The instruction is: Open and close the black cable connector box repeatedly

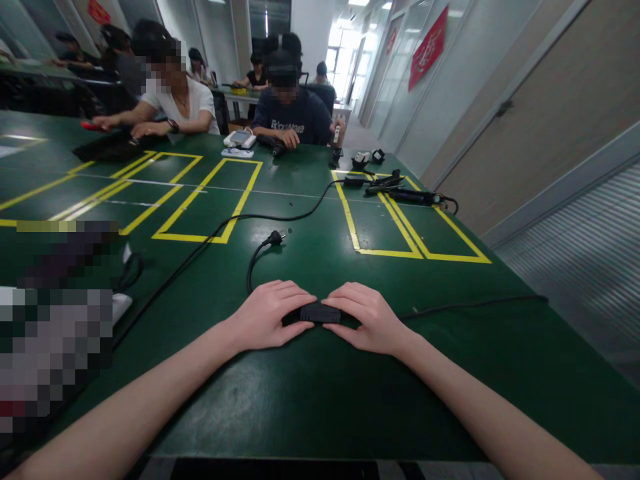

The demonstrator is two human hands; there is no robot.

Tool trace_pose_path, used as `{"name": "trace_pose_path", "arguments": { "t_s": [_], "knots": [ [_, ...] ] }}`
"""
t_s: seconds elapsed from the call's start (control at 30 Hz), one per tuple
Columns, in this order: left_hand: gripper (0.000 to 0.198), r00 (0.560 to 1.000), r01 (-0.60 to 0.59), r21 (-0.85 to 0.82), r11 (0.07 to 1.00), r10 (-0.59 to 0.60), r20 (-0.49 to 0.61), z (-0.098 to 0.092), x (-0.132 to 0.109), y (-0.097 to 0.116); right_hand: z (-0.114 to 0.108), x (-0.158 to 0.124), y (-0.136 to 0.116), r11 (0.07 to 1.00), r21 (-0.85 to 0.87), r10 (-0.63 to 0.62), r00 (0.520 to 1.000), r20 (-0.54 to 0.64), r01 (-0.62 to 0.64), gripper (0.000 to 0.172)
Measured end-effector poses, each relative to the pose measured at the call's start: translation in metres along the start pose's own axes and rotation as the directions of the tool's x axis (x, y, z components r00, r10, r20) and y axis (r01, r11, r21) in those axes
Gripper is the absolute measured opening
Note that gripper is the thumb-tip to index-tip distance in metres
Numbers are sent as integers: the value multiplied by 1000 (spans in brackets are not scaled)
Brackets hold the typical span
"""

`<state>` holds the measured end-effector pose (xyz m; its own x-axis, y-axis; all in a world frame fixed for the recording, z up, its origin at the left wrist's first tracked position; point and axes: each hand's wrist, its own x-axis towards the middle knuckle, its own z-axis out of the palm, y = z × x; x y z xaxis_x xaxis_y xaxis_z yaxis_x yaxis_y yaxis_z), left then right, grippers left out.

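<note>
A small black power adapter (320, 313) lies on the green table (310, 387) close in front of me. My left hand (270, 315) grips its left end, fingers curled over it. My right hand (367, 317) covers its right end in the same way. A black cord with a plug (274, 238) curves from under my left hand toward the table's middle. Another black cord (475, 305) runs from my right hand to the right edge.
Yellow tape rectangles (210, 200) mark the table. Black tools and cables (405, 193) lie at the far right. Two people sit at the far side with devices (239, 139) before them. A long cable (200, 247) crosses the table diagonally. A corridor wall runs on the right.
</note>
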<state>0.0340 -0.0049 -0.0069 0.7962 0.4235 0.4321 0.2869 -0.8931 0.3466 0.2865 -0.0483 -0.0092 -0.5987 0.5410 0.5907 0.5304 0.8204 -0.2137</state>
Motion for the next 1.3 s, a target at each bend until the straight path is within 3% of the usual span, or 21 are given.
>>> {"name": "trace_pose_path", "arguments": {
  "t_s": [0.37, 0.57, 0.67, 0.8, 0.97, 1.1, 1.3],
  "knots": [
    [19, 998, -32, -25, 999, 30, -63, 5, 2, 6, 0, 4, -4, 996, 82, 25, 1000, -19, -23, 15],
    [14, 996, -32, -13, 999, 31, -86, 8, 3, 9, 1, 3, -4, 997, 48, 50, 998, 45, -53, 16],
    [18, 997, -4, 9, 1000, 4, -79, 7, 3, 9, 0, 3, -4, 1000, -19, -13, 998, 57, 14, 16],
    [56, 999, 49, 41, 998, -49, -1, 5, 4, 12, -4, 3, -6, 968, -180, -171, 985, 32, 174, 17],
    [42, 982, 161, 42, 986, -164, 92, 6, 4, 17, -5, 3, -6, 932, -277, -249, 968, -16, 235, 19],
    [47, 995, 84, 95, 992, -89, 54, 7, 5, 16, -3, 0, -2, 958, -239, -166, 986, -7, 160, 14],
    [42, 1000, -9, 217, 976, 3, 28, 5, 7, 8, -1, -2, 4, 993, -80, 90, 993, 73, -84, 16]
  ]
}}
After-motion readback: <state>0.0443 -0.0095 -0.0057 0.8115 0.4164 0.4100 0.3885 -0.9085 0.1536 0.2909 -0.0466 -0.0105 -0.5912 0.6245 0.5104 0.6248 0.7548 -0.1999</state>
